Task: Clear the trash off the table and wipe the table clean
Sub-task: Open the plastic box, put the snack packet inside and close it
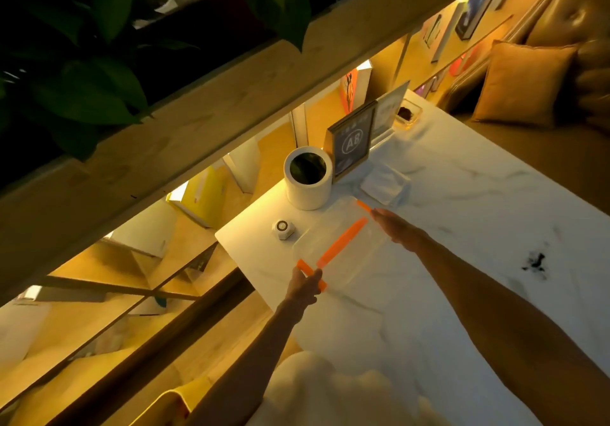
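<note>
Trash on the desk (462, 214): one clear plastic bag (343, 254) with orange strips near the far left corner, plus one dark crumb smudge (534, 262) well apart on the right side. Bag is see-through and hard to outline, three orange strip segments visible; left hand (305, 285) is pinched on the near orange strip, right hand (394, 226) grips the far one, hands apart. Also one white cylindrical bin (308, 178), one small white gadget (284, 229), two upright signs (353, 141), one folded white napkin stack (384, 183).
</note>
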The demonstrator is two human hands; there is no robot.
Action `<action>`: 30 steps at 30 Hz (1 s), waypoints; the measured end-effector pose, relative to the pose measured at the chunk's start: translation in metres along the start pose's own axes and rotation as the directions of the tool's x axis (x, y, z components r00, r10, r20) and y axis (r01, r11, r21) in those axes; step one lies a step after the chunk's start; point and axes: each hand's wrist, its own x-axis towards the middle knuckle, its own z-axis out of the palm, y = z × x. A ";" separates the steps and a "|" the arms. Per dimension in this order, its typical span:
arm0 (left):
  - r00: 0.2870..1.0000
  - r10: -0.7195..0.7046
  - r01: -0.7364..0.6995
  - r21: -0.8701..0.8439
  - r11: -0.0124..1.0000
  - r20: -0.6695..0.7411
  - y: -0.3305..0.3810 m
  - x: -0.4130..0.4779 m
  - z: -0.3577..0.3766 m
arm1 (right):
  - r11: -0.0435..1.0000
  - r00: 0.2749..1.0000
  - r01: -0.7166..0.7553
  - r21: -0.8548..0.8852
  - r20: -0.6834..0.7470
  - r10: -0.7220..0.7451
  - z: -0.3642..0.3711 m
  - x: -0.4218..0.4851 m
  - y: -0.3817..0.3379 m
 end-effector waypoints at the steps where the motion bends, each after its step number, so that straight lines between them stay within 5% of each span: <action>1: 1.000 0.009 -0.008 -0.036 0.999 0.015 0.000 -0.001 0.003 | 1.000 1.000 0.006 0.015 -0.021 -0.006 -0.003 -0.002 0.002; 6: 0.998 0.048 -0.050 0.062 0.997 0.027 -0.003 -0.004 0.034 | 0.993 0.968 -0.111 0.046 -0.221 0.119 -0.028 -0.032 0.074; 10: 0.977 0.143 -0.185 0.308 0.933 0.156 -0.011 -0.008 0.090 | 0.916 0.852 -0.125 0.380 -0.433 0.296 -0.039 -0.102 0.173; 16: 0.914 0.148 -0.367 0.613 0.700 0.377 -0.059 -0.023 0.203 | 0.674 0.718 -0.056 0.737 -0.440 0.540 -0.019 -0.239 0.327; 22: 0.832 0.101 -0.521 0.707 0.478 0.545 -0.115 -0.077 0.294 | 0.465 0.623 0.003 0.885 -0.365 0.691 0.014 -0.345 0.421; 30: 0.889 0.073 -0.435 0.782 0.447 0.452 -0.181 -0.120 0.346 | 0.499 0.634 -0.024 0.866 -0.372 0.677 0.035 -0.394 0.501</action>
